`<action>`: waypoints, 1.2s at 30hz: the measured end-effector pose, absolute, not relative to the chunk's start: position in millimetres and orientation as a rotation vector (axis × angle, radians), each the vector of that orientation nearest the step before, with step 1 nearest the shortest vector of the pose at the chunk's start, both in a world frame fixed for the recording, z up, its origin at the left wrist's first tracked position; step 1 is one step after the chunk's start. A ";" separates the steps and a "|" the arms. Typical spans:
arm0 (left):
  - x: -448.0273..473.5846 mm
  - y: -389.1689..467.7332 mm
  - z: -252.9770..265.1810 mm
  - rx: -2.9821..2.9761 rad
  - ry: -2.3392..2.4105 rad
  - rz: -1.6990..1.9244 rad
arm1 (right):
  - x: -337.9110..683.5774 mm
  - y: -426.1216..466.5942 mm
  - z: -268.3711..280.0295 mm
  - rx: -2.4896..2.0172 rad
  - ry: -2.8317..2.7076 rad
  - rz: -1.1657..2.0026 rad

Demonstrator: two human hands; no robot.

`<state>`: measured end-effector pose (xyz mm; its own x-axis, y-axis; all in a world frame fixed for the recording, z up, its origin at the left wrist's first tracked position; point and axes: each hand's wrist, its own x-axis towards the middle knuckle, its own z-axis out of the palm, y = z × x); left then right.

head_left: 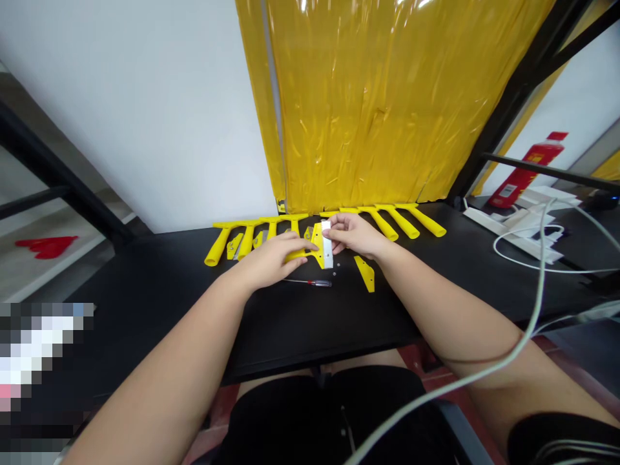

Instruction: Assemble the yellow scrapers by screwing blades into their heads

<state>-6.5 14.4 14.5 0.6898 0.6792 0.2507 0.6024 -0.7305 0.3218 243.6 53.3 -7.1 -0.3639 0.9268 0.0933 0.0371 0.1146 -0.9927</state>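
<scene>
My left hand lies over the handle of a yellow scraper, its fingers holding it near the head. A pale, flat metal blade runs along the scraper's head edge, pinched at its upper part between the thumb and fingers of my right hand. Right of them a loose yellow clamp plate with holes rests on the black table. Tiny screws or nuts lie just below the blade. Closer to me is a screwdriver with a clear and red handle.
More yellow scraper handles line the table's back edge at left, with yellow plates among them; several handles are at back right. A red bottle stands by white power strips. A white cable crosses my right forearm.
</scene>
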 end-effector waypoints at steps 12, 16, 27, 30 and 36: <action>-2.8 7.5 17.5 2.794 0.943 0.534 | 238.6 49.5 -5.0 -0.981 -1.585 1.345; -2.4 6.6 15.2 2.806 0.980 0.479 | 235.5 47.7 -5.1 -0.975 -1.564 1.393; -3.3 10.3 14.4 2.800 1.062 0.471 | 232.0 42.5 -1.7 -1.036 -1.623 1.535; -3.4 10.2 13.7 2.805 1.052 0.473 | 230.1 40.5 -0.8 -1.045 -1.611 1.566; -1.3 8.9 13.8 2.804 1.051 0.468 | 239.2 33.3 13.2 -1.284 -1.852 1.244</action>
<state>-1.3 8.9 13.8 0.7127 0.6568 0.2463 0.6225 -0.7541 0.2095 239.2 33.3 13.2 -0.3846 0.9213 -0.0576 0.4016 0.1108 -0.9091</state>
